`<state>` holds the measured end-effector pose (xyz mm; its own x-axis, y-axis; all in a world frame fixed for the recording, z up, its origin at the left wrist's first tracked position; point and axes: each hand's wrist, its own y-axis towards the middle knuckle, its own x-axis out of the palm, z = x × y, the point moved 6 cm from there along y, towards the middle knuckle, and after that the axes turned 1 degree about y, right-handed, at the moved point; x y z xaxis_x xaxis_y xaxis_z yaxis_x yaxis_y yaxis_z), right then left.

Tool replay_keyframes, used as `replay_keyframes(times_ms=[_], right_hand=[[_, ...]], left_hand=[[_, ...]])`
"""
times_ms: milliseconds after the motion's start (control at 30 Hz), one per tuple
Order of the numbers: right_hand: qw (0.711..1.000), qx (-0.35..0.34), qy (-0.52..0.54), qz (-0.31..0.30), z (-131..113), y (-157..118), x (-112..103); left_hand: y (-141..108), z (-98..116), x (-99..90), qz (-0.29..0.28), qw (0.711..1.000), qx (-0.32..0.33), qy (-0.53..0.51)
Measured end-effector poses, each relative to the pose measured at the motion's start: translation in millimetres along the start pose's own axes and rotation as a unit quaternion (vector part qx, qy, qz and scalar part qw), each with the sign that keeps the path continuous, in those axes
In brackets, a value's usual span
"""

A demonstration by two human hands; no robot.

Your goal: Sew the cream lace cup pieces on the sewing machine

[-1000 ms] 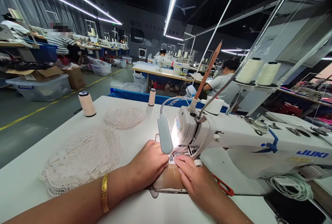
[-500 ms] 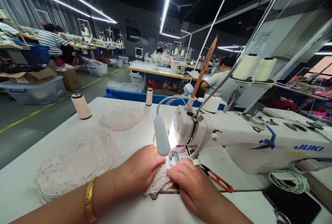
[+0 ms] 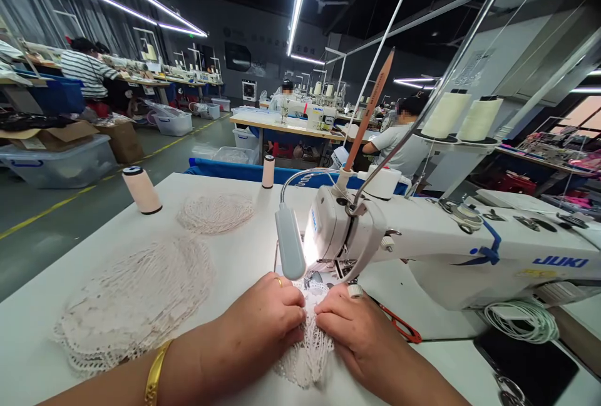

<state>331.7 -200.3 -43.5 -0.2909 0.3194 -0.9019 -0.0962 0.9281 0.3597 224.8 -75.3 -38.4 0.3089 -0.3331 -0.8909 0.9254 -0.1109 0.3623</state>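
Note:
A piece of pale lace fabric (image 3: 307,346) lies under the front of the white sewing machine (image 3: 347,230), gathered between my hands. My left hand (image 3: 267,312), with a ring and a gold bracelet, is closed on the lace's left side. On the other side my right hand (image 3: 352,324) pinches the lace with bent fingers. A grey lamp (image 3: 290,243) lights the needle area, which is partly hidden behind it. Two stacks of lace pieces, a larger one (image 3: 136,299) and a smaller one (image 3: 216,213), rest on the table to the left.
Orange-handled thread snips (image 3: 399,323) lie right of my right hand. Two pink thread cones (image 3: 141,190) (image 3: 268,172) stand toward the table's far edge. A coiled white cable (image 3: 521,321) and a black flat object (image 3: 526,356) are at right. Co-workers sit at machines beyond.
The lace has come toward me and spreads out more below my hands. Both hands have shifted slightly, the left one rolling its fingers into fuller view. The camera view has moved a little.

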Motion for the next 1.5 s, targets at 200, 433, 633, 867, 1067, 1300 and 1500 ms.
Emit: replay_keyframes(times_ms=[200,433,633,867,1067,1300,1500], right_hand=[[1.0,0.01,-0.006,-0.01,3,0,1],[0.999,0.031,-0.038,-0.002,8,1,2],[0.998,0.058,-0.039,-0.005,14,2,3],[1.0,0.013,-0.011,0.025,4,1,-2],[0.999,-0.014,0.023,-0.028,-3,-2,-2],[0.999,-0.027,0.009,0.032,-2,0,0],[0.998,-0.005,-0.023,0.052,2,0,2]], left_hand=[[-1,1,-0.3,0.007,1.0,-0.009,0.017],[4,-6,-4.8,0.005,0.999,-0.03,0.031],[7,-12,-9.0,0.027,0.997,-0.044,0.064],[-2,4,-6.9,0.035,0.999,0.031,0.004],[-6,17,-3.5,0.051,0.997,0.059,0.01],[-4,6,-2.8,0.064,0.996,0.05,0.036],[-5,0,0.2,0.066,0.996,0.049,0.041]])
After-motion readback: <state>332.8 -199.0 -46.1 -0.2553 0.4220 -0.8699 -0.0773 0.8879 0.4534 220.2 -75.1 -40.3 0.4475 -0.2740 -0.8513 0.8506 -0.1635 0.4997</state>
